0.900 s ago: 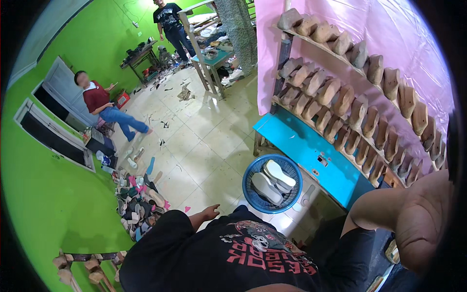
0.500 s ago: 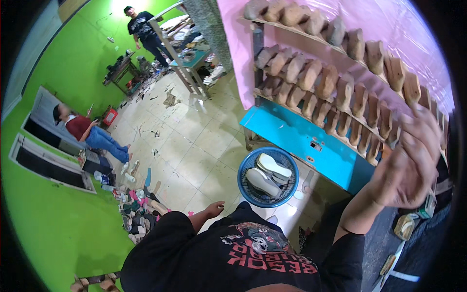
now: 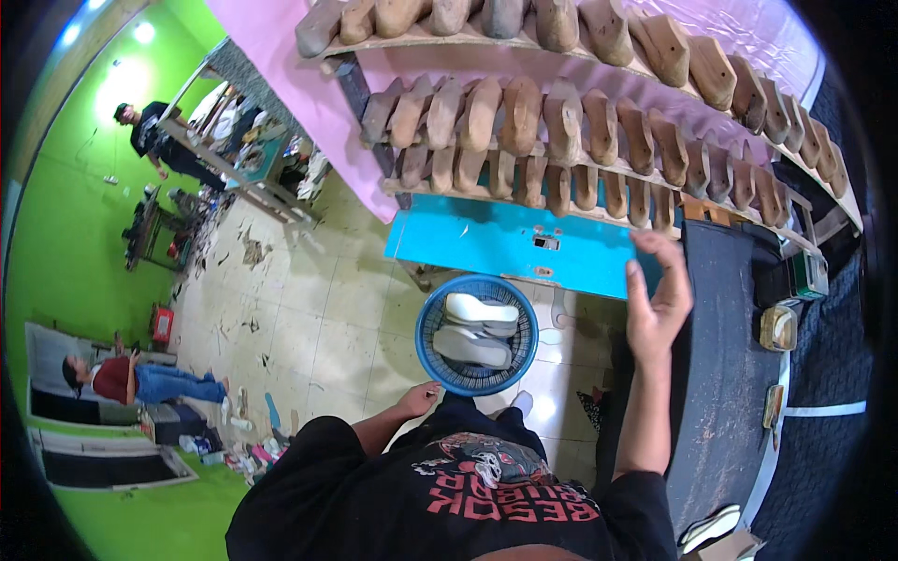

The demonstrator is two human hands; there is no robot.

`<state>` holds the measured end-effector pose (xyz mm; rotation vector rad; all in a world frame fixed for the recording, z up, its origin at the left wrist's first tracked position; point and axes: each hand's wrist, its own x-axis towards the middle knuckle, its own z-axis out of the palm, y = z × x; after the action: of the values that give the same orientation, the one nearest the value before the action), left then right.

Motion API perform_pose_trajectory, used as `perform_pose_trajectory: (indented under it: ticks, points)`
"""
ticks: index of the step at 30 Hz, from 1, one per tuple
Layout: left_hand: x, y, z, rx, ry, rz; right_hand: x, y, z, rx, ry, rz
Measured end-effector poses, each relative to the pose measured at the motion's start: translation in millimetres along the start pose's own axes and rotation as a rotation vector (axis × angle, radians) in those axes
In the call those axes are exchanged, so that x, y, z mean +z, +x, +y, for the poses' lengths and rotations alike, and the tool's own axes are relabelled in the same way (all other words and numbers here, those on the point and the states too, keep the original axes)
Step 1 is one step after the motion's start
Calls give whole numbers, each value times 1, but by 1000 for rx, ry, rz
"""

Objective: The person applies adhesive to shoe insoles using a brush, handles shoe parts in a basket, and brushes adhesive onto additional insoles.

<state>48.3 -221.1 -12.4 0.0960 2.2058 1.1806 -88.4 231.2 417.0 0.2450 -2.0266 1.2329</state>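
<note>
My right hand [image 3: 658, 304] is raised in front of the blue panel, below the shoe lasts. Its thumb and index finger curve apart, and nothing shows between them. Down at my left side, my left hand [image 3: 418, 400] hangs beside the basket's near left rim. Its fingers look loosely stretched and hold nothing that I can see. A round blue plastic basket [image 3: 424, 341] stands in front of me, with several shoe soles [image 3: 472, 348] in it, white on top and grey below. Wooden shoe lasts [image 3: 521, 117] line the shelves beyond my right hand.
A bright blue panel [image 3: 477, 238] lies under the shelves. To my right runs a dark worktop [image 3: 716, 374] with a small glass container [image 3: 777, 328]. Two people stand at the left, one [image 3: 150, 140] farther off and one [image 3: 126, 379] nearer. Scraps litter the tiled floor [image 3: 309, 299].
My view has swung to the right. My right hand has come down and inward from in front of the lasts. My left hand stays low beside the basket.
</note>
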Motion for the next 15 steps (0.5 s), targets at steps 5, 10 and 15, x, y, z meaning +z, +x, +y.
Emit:
perform_pose_trajectory:
  ticks: [5, 10, 15]
  points:
    - [-51, 58, -4, -38, 8, 48, 41, -96, 95, 672, -31, -76]
    - [-100, 92, -21, -107, -80, 90, 91, -261, 184, 935, -341, -348]
    - [-132, 108, -31, -241, -1, 8, 135, -355, 193, 1253, -437, -544]
